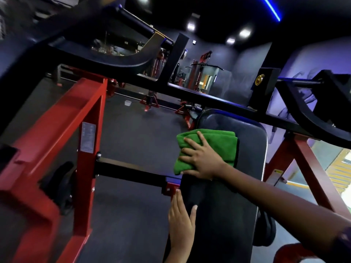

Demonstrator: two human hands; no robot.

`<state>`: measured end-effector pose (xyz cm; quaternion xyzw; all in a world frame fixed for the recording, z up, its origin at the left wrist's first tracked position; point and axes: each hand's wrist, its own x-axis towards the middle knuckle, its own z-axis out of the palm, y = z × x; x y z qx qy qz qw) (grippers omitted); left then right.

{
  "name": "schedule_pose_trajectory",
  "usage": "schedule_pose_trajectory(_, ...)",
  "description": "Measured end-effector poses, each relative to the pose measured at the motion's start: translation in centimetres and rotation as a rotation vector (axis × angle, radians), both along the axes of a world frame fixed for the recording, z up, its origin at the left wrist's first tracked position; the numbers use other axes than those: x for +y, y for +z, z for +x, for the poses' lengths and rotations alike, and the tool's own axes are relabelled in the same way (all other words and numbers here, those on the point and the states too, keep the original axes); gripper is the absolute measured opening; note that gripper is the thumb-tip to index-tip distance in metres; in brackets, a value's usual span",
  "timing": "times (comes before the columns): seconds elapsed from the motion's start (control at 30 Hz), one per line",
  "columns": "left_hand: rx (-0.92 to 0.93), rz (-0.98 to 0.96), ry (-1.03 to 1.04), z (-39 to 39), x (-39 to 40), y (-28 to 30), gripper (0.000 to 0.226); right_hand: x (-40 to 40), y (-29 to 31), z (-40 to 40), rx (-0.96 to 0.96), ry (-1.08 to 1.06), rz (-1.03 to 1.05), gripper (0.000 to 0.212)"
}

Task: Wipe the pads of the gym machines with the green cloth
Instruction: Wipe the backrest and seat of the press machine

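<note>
The right hand point(202, 158) lies flat, palm down, on the folded green cloth point(209, 149), its fingers straight and spread, pressing the cloth onto the upper part of the black pad point(252, 149). The right forearm comes in from the lower right corner, stretched out across the pad's surface, with the wrist nearly in line with the arm. The cloth spreads out under and beyond the fingertips, toward the pad's far rounded end, and a corner of it hangs past the pad's left edge just beside the thumb side of the hand.

The left hand point(181, 223) sits nearer the body than the right hand, well below the cloth. Its fingers are straight and together, laid along the left edge of the pad, with the thumb set apart and resting on the pad's top face; it holds nothing. Just past its fingertips is a red bracket point(171, 188) where a black crossbar point(131, 171) meets the pad's side.

Left of both hands rises the red frame point(83, 114) of the machine, and a black beam point(190, 92) crosses above the cloth. Beyond lies dark gym floor point(133, 130).
</note>
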<state>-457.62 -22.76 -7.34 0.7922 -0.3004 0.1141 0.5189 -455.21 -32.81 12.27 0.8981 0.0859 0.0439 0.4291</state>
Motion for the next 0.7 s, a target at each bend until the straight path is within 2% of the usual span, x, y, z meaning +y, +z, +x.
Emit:
schedule_pose_trajectory(0.1,0.028,0.028,0.000,-0.3,0.7,-0.6,0.067,-0.6,3.1,0.2,0.021,-0.101,-0.070,0.059)
schedule_pose_trajectory(0.17,0.045,0.036,-0.004,-0.4,0.7,-0.8,0.069,-0.4,4.2,0.5,-0.116,-0.234,0.040,0.057)
schedule_pose_trajectory(0.23,0.066,0.042,-0.009,-0.6,0.7,-0.7,0.070,1.2,2.3,-0.3,-0.168,-0.302,0.135,0.056)
schedule_pose_trajectory(0.33,0.084,0.070,0.005,-0.5,0.7,-0.8,0.070,2.8,-3.3,-1.9,-0.004,-0.089,0.027,0.046)
schedule_pose_trajectory(0.4,0.079,0.080,0.000,-0.4,0.8,-0.9,0.068,2.6,-3.8,-2.4,0.098,-0.035,-0.055,0.049)
schedule_pose_trajectory(0.47,0.078,0.091,-0.031,-0.2,0.8,-0.9,0.070,1.8,-1.7,-1.9,-0.005,-0.101,-0.109,0.056)
schedule_pose_trajectory(0.57,0.113,0.084,-0.071,-0.4,1.0,-0.9,0.072,1.9,-1.7,-1.8,-0.196,-0.279,0.082,0.062)
schedule_pose_trajectory(0.6,0.128,0.089,-0.094,-0.4,1.0,-0.7,0.072,2.4,-2.6,-1.9,-0.192,-0.256,0.088,0.061)
schedule_pose_trajectory(0.7,0.146,0.131,-0.110,-0.3,0.9,-0.7,0.071,3.0,-5.1,-3.0,0.001,-0.090,-0.019,0.059)
